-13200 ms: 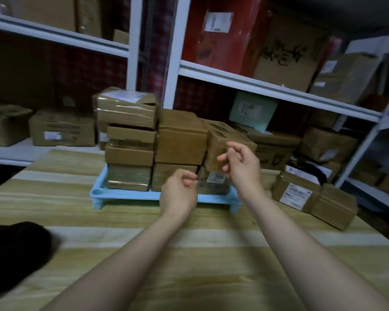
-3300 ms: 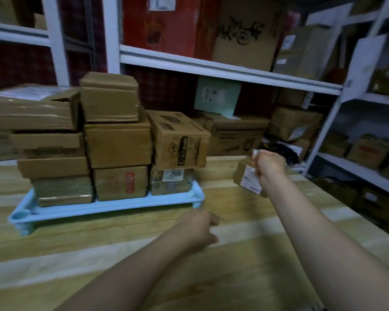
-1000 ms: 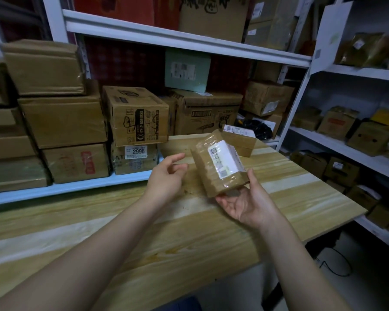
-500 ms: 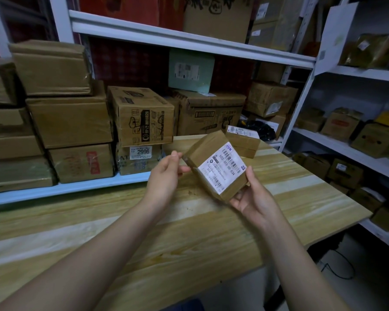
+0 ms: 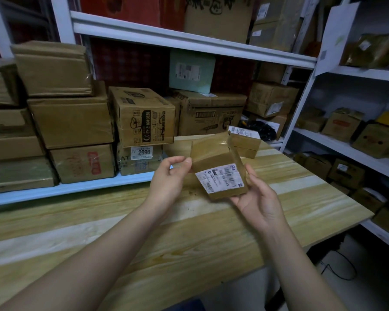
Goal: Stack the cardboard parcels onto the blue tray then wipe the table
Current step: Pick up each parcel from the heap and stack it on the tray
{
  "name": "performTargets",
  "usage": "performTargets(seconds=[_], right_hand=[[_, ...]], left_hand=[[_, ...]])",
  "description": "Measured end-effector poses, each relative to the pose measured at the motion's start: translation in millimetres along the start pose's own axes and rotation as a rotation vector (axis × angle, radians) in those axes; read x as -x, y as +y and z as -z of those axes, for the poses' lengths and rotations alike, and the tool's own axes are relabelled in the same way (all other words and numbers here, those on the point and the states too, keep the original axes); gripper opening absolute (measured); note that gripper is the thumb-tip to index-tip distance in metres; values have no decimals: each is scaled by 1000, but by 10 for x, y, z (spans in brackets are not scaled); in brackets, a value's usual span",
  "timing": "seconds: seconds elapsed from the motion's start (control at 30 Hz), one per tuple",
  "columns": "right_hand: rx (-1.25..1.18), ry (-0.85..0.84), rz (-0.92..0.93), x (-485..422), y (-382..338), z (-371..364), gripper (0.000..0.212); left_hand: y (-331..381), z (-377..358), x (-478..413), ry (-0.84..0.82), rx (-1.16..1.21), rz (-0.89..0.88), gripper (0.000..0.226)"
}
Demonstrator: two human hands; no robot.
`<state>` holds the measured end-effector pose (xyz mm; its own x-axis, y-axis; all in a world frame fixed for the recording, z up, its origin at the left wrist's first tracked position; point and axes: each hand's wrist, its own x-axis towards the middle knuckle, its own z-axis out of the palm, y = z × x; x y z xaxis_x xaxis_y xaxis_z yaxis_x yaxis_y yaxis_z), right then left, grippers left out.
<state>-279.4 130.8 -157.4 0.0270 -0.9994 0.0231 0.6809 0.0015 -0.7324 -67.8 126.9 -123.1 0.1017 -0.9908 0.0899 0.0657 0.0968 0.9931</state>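
A small taped cardboard parcel (image 5: 216,162) with a white barcode label is held above the wooden table (image 5: 189,239). My right hand (image 5: 256,198) cups it from below on the right. My left hand (image 5: 169,178) pinches its left edge with thumb and fingertips. The blue tray (image 5: 81,187) lies at the left with several brown parcels stacked on it, among them one printed box (image 5: 144,115) over a box marked 2996 (image 5: 139,159). Another small labelled parcel (image 5: 245,142) rests on the table behind the held one.
White metal shelves (image 5: 189,39) packed with cartons run behind the table and down the right side. The table's right edge (image 5: 346,225) drops to the floor, where a dark cable (image 5: 339,265) lies.
The held parcel has turned in my hands so its label now faces down and toward me, and my left hand has closed onto its left edge.
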Motion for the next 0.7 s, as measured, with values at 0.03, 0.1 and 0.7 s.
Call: performTargets(seconds=[0.03,0.1,0.7], right_hand=[[0,3,11,9,-6,-11,59],[-1,8,17,31,-14,-50,61],[82,84,-30,43,-17,-49,41]], left_hand=[[2,-2,7,-11,3,6,29],[1,-5,18,-31,6,6,22],[-140,20,-36,63,5,54,23]])
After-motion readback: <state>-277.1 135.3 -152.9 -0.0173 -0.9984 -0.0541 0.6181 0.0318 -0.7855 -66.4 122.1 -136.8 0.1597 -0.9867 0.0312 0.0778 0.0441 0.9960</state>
